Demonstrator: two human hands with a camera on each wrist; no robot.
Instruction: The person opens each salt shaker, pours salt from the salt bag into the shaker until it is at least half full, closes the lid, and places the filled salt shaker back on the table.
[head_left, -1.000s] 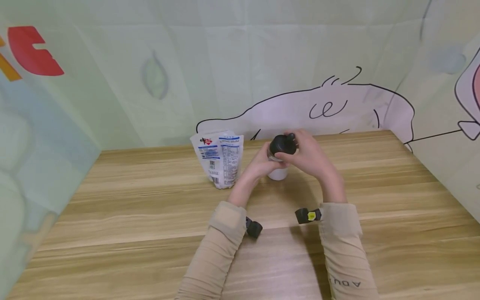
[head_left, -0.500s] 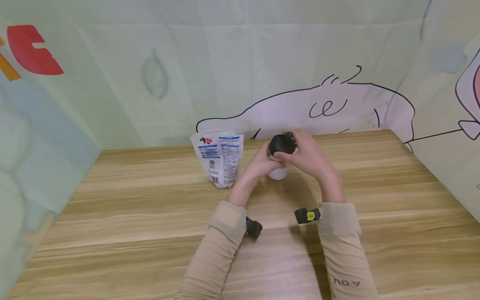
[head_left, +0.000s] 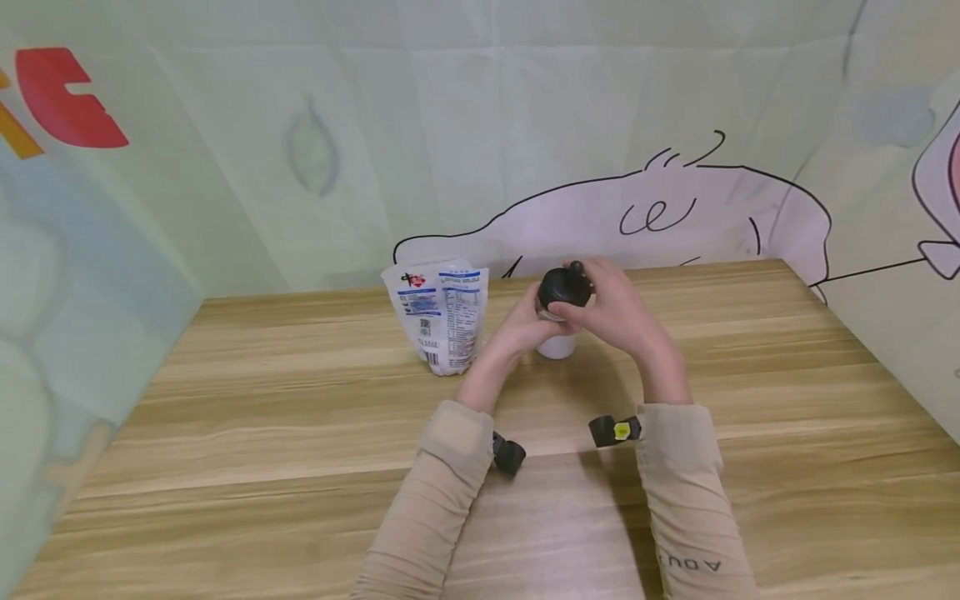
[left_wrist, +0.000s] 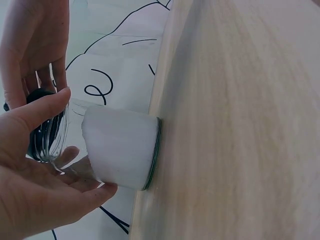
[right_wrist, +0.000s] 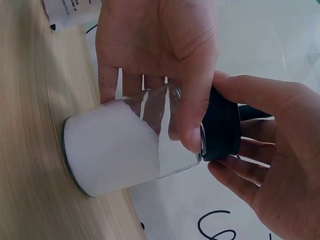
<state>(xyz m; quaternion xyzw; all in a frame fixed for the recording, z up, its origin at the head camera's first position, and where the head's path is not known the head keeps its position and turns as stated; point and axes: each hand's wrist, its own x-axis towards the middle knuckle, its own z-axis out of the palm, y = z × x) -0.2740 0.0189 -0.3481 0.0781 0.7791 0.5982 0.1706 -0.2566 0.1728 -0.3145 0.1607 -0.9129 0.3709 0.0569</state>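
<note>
A clear glass jar (head_left: 557, 345) stands upright on the wooden table, partly filled with white grains or powder (right_wrist: 110, 150). Around its upper part curl the fingers and thumb of my left hand (head_left: 521, 328). My right hand (head_left: 621, 310) grips the black lid (head_left: 561, 288), which sits on the jar's mouth. A small black knob or handle (head_left: 577, 268) sticks out from the lid. In the left wrist view the thumb lies across the jar's neck, and the right fingers hide much of the lid (left_wrist: 41, 131). Close by on the left stands a white printed bag (head_left: 450, 325).
The wooden table (head_left: 285, 417) reaches back to a pale printed cloth backdrop (head_left: 405, 125) close behind the jar. Black wrist-worn devices (head_left: 615, 431) sit by both sleeve cuffs, above the tabletop.
The lid's black knob has shifted slightly to the left and away, as the lid turns a little. Both hands keep nearly the same place; the jar and bag stay put.
</note>
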